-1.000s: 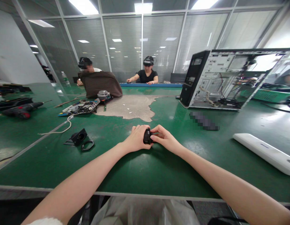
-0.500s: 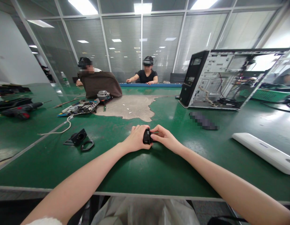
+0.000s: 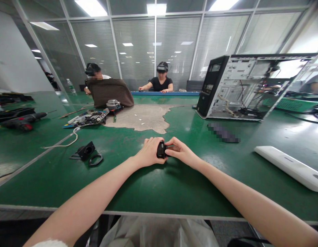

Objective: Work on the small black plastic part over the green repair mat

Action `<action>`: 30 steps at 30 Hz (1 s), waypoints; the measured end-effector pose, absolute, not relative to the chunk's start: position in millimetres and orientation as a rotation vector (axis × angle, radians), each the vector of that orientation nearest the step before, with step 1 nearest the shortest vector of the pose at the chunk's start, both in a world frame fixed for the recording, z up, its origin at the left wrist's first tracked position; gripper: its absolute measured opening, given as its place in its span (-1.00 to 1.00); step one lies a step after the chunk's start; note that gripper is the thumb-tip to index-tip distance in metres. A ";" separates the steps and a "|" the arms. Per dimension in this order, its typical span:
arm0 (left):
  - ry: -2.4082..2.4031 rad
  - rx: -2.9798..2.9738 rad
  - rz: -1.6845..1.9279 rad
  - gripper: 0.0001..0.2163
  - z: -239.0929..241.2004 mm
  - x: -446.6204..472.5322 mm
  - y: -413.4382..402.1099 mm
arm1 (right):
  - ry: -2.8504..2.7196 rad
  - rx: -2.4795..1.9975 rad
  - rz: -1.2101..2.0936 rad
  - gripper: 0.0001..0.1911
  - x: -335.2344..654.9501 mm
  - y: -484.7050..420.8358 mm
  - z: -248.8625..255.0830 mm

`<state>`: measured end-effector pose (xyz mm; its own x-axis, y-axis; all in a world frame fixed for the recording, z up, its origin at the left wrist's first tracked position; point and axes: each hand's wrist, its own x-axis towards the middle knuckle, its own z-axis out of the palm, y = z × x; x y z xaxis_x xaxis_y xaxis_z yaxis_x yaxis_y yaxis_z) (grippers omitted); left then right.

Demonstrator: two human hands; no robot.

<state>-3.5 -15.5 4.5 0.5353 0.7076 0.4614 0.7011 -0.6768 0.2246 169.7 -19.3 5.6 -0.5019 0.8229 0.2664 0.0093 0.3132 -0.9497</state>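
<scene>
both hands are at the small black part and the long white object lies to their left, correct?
No: in the head view, the long white object lies right of the left hand and right hand, both at the small black part.

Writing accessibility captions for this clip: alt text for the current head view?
A person's left hand grips a small black object at a green table, the right hand's thumb and fingers at its side. Loose black parts lie to the left; an open computer case and long white object are to the right. Two people wearing headsets sit opposite.
</scene>
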 end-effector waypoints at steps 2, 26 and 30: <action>1.258 2.736 0.840 -0.46 4.7 -3.4 -15.6 | -1.752 -0.787 1.246 -0.80 167.6 -19.8 6.6; 1.277 2.734 0.822 -0.45 4.8 -3.1 -15.0 | -1.778 -0.833 1.272 -0.72 169.1 -16.0 2.2; 1.282 2.725 0.805 -0.44 4.5 -3.4 -14.9 | -1.810 -0.706 1.342 -0.67 170.8 -20.3 4.8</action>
